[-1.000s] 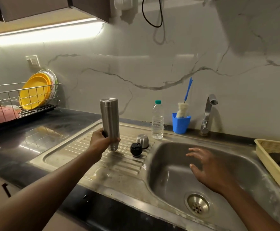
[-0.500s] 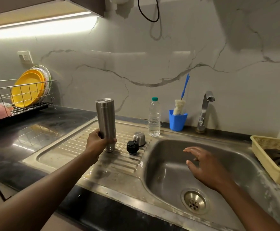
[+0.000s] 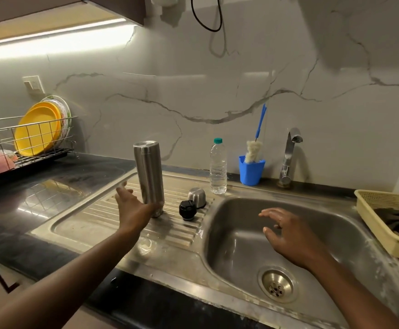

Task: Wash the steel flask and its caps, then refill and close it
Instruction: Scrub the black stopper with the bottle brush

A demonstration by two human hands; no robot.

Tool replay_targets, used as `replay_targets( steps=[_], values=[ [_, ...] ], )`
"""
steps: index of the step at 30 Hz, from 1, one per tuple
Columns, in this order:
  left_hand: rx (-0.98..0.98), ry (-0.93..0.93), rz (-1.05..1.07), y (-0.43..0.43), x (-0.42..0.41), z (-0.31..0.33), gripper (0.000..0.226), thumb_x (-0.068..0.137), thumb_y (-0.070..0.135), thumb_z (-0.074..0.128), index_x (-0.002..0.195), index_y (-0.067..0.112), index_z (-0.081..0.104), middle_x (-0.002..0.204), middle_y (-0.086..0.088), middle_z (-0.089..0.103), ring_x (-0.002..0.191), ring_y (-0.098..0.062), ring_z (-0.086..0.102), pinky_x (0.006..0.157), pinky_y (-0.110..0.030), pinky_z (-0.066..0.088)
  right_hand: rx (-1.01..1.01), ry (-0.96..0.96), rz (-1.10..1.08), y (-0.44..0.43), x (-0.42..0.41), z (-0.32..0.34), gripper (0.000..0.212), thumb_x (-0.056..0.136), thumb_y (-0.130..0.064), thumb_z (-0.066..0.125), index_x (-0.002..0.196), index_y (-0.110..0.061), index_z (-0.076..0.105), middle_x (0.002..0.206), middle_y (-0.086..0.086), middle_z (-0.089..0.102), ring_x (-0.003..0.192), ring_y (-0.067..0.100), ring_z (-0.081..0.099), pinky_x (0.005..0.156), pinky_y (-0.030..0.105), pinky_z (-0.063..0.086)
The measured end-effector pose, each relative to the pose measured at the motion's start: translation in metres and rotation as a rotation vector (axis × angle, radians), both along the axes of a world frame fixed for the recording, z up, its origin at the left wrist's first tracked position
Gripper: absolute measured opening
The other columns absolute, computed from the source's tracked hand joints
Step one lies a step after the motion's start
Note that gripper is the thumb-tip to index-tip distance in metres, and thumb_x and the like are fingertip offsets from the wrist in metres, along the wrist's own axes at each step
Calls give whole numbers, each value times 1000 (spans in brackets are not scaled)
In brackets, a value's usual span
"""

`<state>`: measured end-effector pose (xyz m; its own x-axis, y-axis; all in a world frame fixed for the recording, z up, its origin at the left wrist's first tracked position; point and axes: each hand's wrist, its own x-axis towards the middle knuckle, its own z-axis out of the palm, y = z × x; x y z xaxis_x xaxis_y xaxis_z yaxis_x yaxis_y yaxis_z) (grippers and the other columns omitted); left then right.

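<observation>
The left hand (image 3: 132,210) is open with its fingers spread, low beside the steel flask (image 3: 149,176). Its thumb lies across the flask's bottom end, though whether it touches is unclear. The right hand (image 3: 288,233) is also open and holds nothing, hovering palm down over the sink (image 3: 241,245) with drops of water on its fingers.

The flask stands upright on the ribbed drainboard (image 3: 99,214), apparently mouth down. Just to its right sit the black cap (image 3: 187,210) and the steel cap (image 3: 196,197), close together. Behind them are a water bottle (image 3: 218,167), a blue cup (image 3: 250,170) holding a brush (image 3: 254,150), and the tap (image 3: 288,157). A yellow basket (image 3: 383,219) sits at the right, and a dish rack (image 3: 27,143) stands on the dark table (image 3: 16,210) at the left.

The flask looks rigid and, being empty, probably light. It is tall and narrow-footed on ribs, so it should tip easily, and wet steel is likely slippery. A full wrap round mid-body seems the safest hold.
</observation>
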<state>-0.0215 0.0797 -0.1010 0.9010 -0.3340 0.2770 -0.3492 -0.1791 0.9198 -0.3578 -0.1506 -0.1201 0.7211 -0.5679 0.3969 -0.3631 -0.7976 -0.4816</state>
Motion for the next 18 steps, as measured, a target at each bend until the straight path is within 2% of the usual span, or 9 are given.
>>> replay_targets(
  steps=[3, 5, 7, 9, 12, 14, 18],
  values=[
    [-12, -262, 37, 4, -33, 3, 83, 73, 14, 94, 137, 20, 42, 127, -4, 48, 112, -21, 55, 84, -28, 52, -5, 1, 3, 0, 0, 0, 43, 94, -25, 72, 135, -32, 64, 139, -13, 61, 110, 5, 61, 95, 23, 54],
    [-23, -412, -56, 0, -48, 6, 63, 77, 15, 91, 127, 22, 53, 117, 1, 55, 101, -16, 60, 75, -27, 54, 2, 5, -5, 0, 0, -1, 43, 94, -26, 72, 136, -33, 63, 139, -14, 60, 107, 5, 62, 94, 24, 55],
    [28, -499, -167, -9, -56, 5, 52, 79, 22, 91, 121, 26, 60, 112, 5, 60, 97, -11, 62, 72, -27, 55, -1, 10, -10, 0, 0, -2, 43, 94, -27, 72, 136, -33, 63, 139, -15, 59, 106, 4, 61, 93, 23, 54],
    [116, -472, -241, -21, -61, 3, 53, 78, 29, 91, 124, 28, 63, 118, 7, 61, 100, -8, 63, 76, -28, 57, -2, 5, -9, -1, 0, -2, 43, 94, -27, 72, 136, -33, 64, 139, -14, 59, 106, 3, 61, 93, 22, 54],
    [299, -410, -259, -39, -64, 1, 77, 72, 42, 95, 137, 20, 61, 131, -1, 60, 113, -18, 63, 97, -37, 56, 2, -1, -7, -2, 0, -3, 43, 93, -27, 71, 135, -33, 64, 139, -14, 60, 108, 4, 62, 94, 26, 55],
    [384, -371, -249, -48, -63, -1, 84, 71, 43, 95, 141, 14, 58, 134, -5, 60, 120, -23, 61, 104, -37, 52, 6, -3, -4, -2, 1, -3, 42, 93, -28, 71, 134, -34, 65, 139, -14, 60, 111, 4, 62, 95, 27, 55],
    [391, -340, -219, -57, -61, -2, 66, 75, 27, 94, 132, 9, 65, 124, -9, 68, 113, -25, 66, 98, -35, 52, -8, -13, 6, -1, 2, -4, 40, 93, -30, 70, 133, -33, 66, 138, -16, 60, 117, 1, 58, 99, 25, 53]
  ],
)
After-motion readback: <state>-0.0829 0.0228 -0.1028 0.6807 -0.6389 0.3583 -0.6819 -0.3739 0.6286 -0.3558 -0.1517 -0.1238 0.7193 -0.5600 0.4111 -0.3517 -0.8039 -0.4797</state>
